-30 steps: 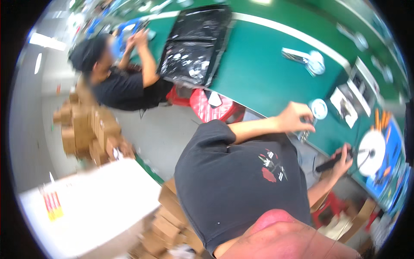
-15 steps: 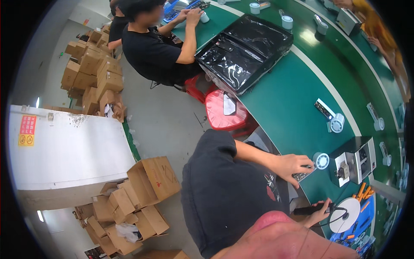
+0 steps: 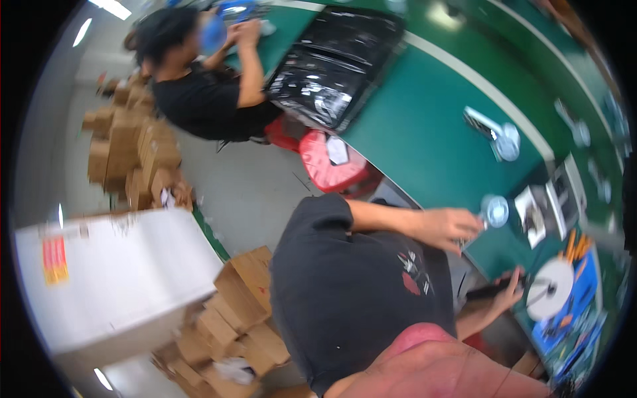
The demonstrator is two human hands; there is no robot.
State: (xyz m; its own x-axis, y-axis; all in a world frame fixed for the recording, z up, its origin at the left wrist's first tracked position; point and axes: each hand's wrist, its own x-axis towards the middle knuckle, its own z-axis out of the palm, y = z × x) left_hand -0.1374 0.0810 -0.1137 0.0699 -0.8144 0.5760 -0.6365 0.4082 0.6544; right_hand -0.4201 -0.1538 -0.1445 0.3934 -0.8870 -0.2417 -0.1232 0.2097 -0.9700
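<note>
My left hand [image 3: 451, 227] is closed at the near edge of the green bench, fingers curled by a pale blue handheld fan [image 3: 495, 211]. The fan's round head sticks out past my fingertips; its handle is mostly hidden under the hand. Lower down, my right hand [image 3: 509, 290] is wrapped round a black corded tool [image 3: 486, 292], long and thick like an electric screwdriver. Its tip is blurred. Beside that hand lies a round white disc [image 3: 550, 289] with a dark cord across it. Another fan [image 3: 507, 142], its handle open, lies farther up the bench.
A black and silver machine [image 3: 554, 202] stands beyond my hands. Orange-handled tools [image 3: 578, 247] rest by a blue tray [image 3: 590, 282]. A black plastic-wrapped case [image 3: 335, 66] lies on the bench near a seated co-worker [image 3: 199, 93]. A red stool [image 3: 325, 166] and cardboard boxes [image 3: 245, 285] stand around.
The whole view has swung and blurred. My right hand, with the black tool, has shifted slightly outward to the right. My left hand stays by the fan.
</note>
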